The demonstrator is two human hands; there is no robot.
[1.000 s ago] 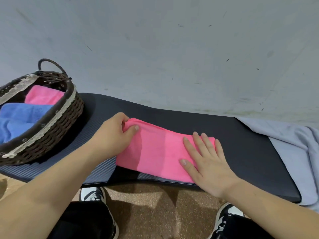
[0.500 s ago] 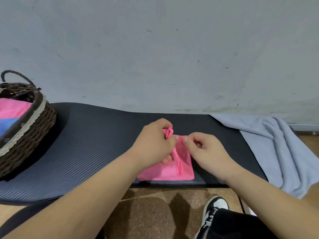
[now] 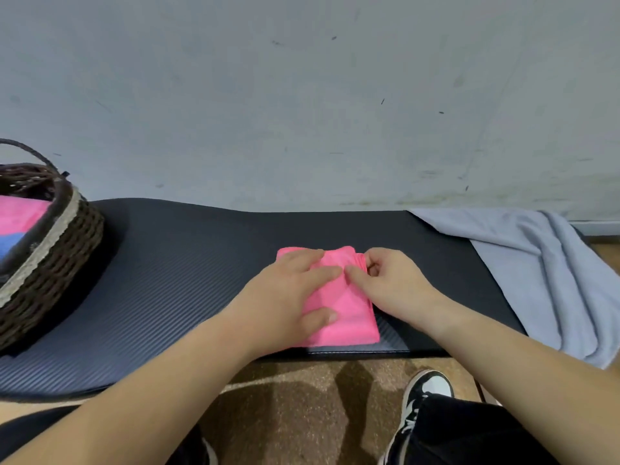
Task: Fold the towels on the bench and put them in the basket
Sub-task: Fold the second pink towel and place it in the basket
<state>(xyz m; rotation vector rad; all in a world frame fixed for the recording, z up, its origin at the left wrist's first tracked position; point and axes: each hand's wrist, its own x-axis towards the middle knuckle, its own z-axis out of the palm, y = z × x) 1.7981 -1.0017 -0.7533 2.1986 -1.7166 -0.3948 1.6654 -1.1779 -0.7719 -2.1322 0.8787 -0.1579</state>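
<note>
Our left hand (image 3: 288, 297), fingers straight, pins the towel (image 3: 350, 317) flat so our right hand (image 3: 392, 283), fingers pinching, can square its edge.

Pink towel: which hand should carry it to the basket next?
Likely the left hand: it lies flat on the pink towel, nearer the basket. The right hand pinches the towel's right edge, farther away.

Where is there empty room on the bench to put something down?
The bare bench stretch between the basket and the pink towel, and the strip behind it by the wall. Crowded: the right end, under the grey towel.
</note>
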